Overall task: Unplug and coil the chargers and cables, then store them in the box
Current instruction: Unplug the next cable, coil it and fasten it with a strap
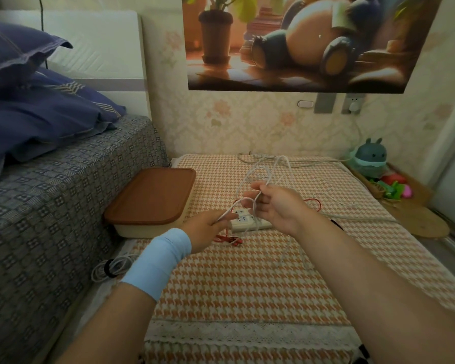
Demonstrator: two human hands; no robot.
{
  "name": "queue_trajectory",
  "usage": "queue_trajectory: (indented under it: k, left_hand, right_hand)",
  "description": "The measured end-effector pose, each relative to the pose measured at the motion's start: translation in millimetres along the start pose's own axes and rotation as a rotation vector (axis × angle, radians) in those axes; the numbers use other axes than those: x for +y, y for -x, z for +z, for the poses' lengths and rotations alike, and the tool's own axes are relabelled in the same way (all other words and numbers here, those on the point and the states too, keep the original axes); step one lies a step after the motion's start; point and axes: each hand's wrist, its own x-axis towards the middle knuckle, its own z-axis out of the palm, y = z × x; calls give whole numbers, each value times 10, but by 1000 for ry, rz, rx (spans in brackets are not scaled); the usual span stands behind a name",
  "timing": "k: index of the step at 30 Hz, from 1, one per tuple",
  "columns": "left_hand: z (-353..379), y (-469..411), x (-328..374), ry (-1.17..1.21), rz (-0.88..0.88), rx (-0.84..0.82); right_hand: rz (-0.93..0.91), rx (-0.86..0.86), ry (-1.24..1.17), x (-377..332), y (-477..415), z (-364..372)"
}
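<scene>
Above the table, my right hand (273, 203) grips loops of a thin white cable (263, 170) that arch over its fingers. My left hand (208, 227), with a light blue wristband, pinches a lower strand of the same cable. Below the hands lies a white power strip (241, 222) on the houndstooth cloth (247, 279). A red cable (227, 240) lies bunched under my left hand and shows again to the right of my right hand. The cream box with a brown lid (153, 198) stands shut at the table's left edge. A coiled white cable (111, 267) lies left of my left forearm.
A bed with a patterned cover (50, 206) and blue pillows borders the left side. Grey cables (313, 162) run along the table's back edge toward a wall socket with a white plug (354, 106). A teal toy figure (372, 158) and small colourful items sit at the right.
</scene>
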Motion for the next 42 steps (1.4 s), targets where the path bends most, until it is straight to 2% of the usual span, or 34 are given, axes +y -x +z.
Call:
queue_trajectory:
  k: [4, 7, 10, 12, 15, 20, 22, 24, 27, 30, 35, 39, 42]
  left_hand:
    - [-141, 56, -175, -4, -197, -82]
    - [-270, 122, -294, -187, -413, -169]
    - [-338, 180, -373, -323, -440, -196]
    - [-289, 190, -306, -279, -371, -102]
    - [-157, 137, -87, -181, -142, 200]
    - [-80, 101, 191, -272, 428, 611]
    - [-27, 84, 237, -328, 574, 671]
    - [23, 32, 233, -426, 606, 647]
    - [27, -41, 197, -572, 532, 691]
    - [-13, -41, 185, -547, 477, 733]
    - [-96, -11, 135, -382, 329, 760]
    - [-153, -15, 121, -331, 300, 724]
    - [-154, -33, 236, -274, 315, 723]
  right_hand:
    - [-59, 154, 136, -20, 5, -44]
    - [-73, 264, 89, -73, -41, -112]
    - [37, 90, 188, -91, -47, -180]
    - [133, -82, 382, -88, -3, -171]
    - [178, -289, 600, -92, 60, -112]
    - [181, -400, 622, -158, 140, -78]
    - [160, -458, 592, -193, 178, -83]
    - [125, -521, 511, -220, 171, -96]
    - [50, -613, 426, -202, 148, -147]
    - [-79, -551, 463, -175, 146, -196]
    - [-319, -219, 840, -134, 103, -248]
    - [-359, -144, 785, -166, 137, -321]
    - [-379, -105, 897, -265, 196, -362]
